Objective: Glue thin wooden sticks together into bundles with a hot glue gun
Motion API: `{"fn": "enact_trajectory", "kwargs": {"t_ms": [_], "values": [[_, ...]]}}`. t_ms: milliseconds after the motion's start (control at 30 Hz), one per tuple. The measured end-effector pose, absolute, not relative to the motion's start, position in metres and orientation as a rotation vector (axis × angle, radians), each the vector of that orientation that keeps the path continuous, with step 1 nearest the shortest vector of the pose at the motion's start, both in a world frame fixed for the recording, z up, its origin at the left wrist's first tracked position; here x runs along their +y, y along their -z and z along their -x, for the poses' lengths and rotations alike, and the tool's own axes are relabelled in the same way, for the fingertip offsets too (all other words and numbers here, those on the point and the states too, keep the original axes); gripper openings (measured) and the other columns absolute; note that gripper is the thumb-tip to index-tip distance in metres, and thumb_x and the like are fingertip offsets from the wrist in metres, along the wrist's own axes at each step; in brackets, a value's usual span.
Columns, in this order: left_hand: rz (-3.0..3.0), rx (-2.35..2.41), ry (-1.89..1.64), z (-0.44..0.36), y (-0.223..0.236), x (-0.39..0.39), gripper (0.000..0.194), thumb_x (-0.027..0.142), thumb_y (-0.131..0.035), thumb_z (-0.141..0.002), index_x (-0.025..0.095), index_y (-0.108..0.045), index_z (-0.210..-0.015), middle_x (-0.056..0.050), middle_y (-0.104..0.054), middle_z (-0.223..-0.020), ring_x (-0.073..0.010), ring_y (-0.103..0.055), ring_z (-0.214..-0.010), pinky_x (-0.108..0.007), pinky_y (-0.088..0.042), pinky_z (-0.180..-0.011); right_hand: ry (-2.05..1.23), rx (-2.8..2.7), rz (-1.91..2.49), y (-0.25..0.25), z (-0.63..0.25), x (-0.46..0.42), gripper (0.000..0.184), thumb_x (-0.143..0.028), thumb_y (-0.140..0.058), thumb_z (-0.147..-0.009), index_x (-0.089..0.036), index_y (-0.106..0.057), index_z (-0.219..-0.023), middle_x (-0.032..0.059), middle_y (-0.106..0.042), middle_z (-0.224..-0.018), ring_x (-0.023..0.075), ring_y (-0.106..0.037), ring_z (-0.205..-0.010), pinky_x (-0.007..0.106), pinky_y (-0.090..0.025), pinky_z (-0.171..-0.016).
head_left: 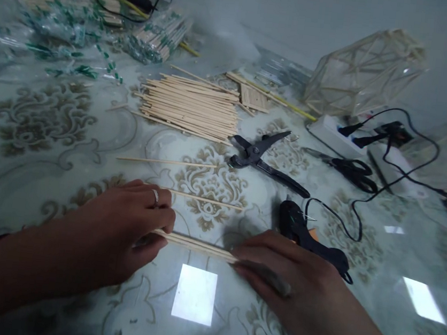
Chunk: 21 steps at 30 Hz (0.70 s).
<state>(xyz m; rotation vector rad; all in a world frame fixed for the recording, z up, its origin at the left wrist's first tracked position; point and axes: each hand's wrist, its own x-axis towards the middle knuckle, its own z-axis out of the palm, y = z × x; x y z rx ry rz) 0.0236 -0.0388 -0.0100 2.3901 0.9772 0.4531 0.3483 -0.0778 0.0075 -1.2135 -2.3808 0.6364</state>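
Note:
My left hand (128,226) and my right hand (279,276) each pinch one end of a thin bundle of wooden sticks (194,244), held low over the glass-topped table. The left hand wears a ring. A single stick (207,200) lies just beyond the left hand, and another loose stick (167,162) lies farther back. A black glue gun (308,236) rests right behind my right hand.
A pile of wooden sticks (192,107) lies at the centre back, with black pliers (267,159) and black scissors (352,169) to its right. A stick-built polyhedron frame (366,71), a white power strip (332,134) and green-tipped stick packs (157,36) stand at the back.

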Motion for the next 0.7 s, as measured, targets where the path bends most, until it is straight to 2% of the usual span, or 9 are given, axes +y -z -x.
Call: {"fn": "enact_trajectory", "kwargs": {"t_ms": [167, 300, 500, 700], "values": [[-2.417, 0.955, -0.463, -0.021, 0.011, -0.038, 0.025, 0.007, -0.061, -0.105, 0.023, -0.074, -0.091, 0.000, -0.074, -0.104, -0.0196, -0.069, -0.093, -0.037, -0.048, -0.087, -0.693, -2.391, 1.258, -0.008, -0.351, -0.082, 0.021, -0.011, -0.067, -0.110, -0.026, -0.080, -0.105, 0.0005, -0.083, -0.097, 0.0166, -0.084, -0.080, 0.026, -0.067, -0.073], [-2.440, 0.924, -0.463, -0.019, 0.012, -0.036, 0.030, 0.007, -0.056, -0.110, 0.023, -0.073, -0.091, 0.001, -0.075, -0.100, -0.0175, -0.071, -0.091, -0.034, -0.049, -0.085, -0.875, -2.337, 1.366, -0.006, -0.348, -0.082, 0.021, -0.014, -0.064, -0.113, -0.026, -0.080, -0.105, 0.0006, -0.082, -0.099, 0.0157, -0.082, -0.082, 0.026, -0.063, -0.074], [-2.496, 0.886, -0.419, -0.018, 0.014, -0.031, 0.030, 0.008, -0.053, -0.113, 0.023, -0.073, -0.097, -0.002, -0.077, -0.105, -0.0210, -0.070, -0.099, -0.036, -0.050, -0.093, -1.036, -2.335, 1.530, -0.010, -0.338, -0.081, 0.018, -0.011, -0.064, -0.109, -0.024, -0.073, -0.100, 0.0004, -0.077, -0.092, 0.0149, -0.072, -0.069, 0.025, -0.053, -0.062], [-2.517, 0.858, -0.457, -0.018, 0.017, -0.026, 0.030, 0.006, -0.053, -0.112, 0.021, -0.072, -0.096, -0.004, -0.076, -0.107, -0.0223, -0.068, -0.101, -0.036, -0.050, -0.097, -1.102, -2.386, 1.649, -0.022, -0.328, -0.080, 0.015, -0.015, -0.074, -0.106, -0.022, -0.069, -0.095, 0.0016, -0.073, -0.089, 0.0181, -0.066, -0.071, 0.029, -0.044, -0.064]]}}
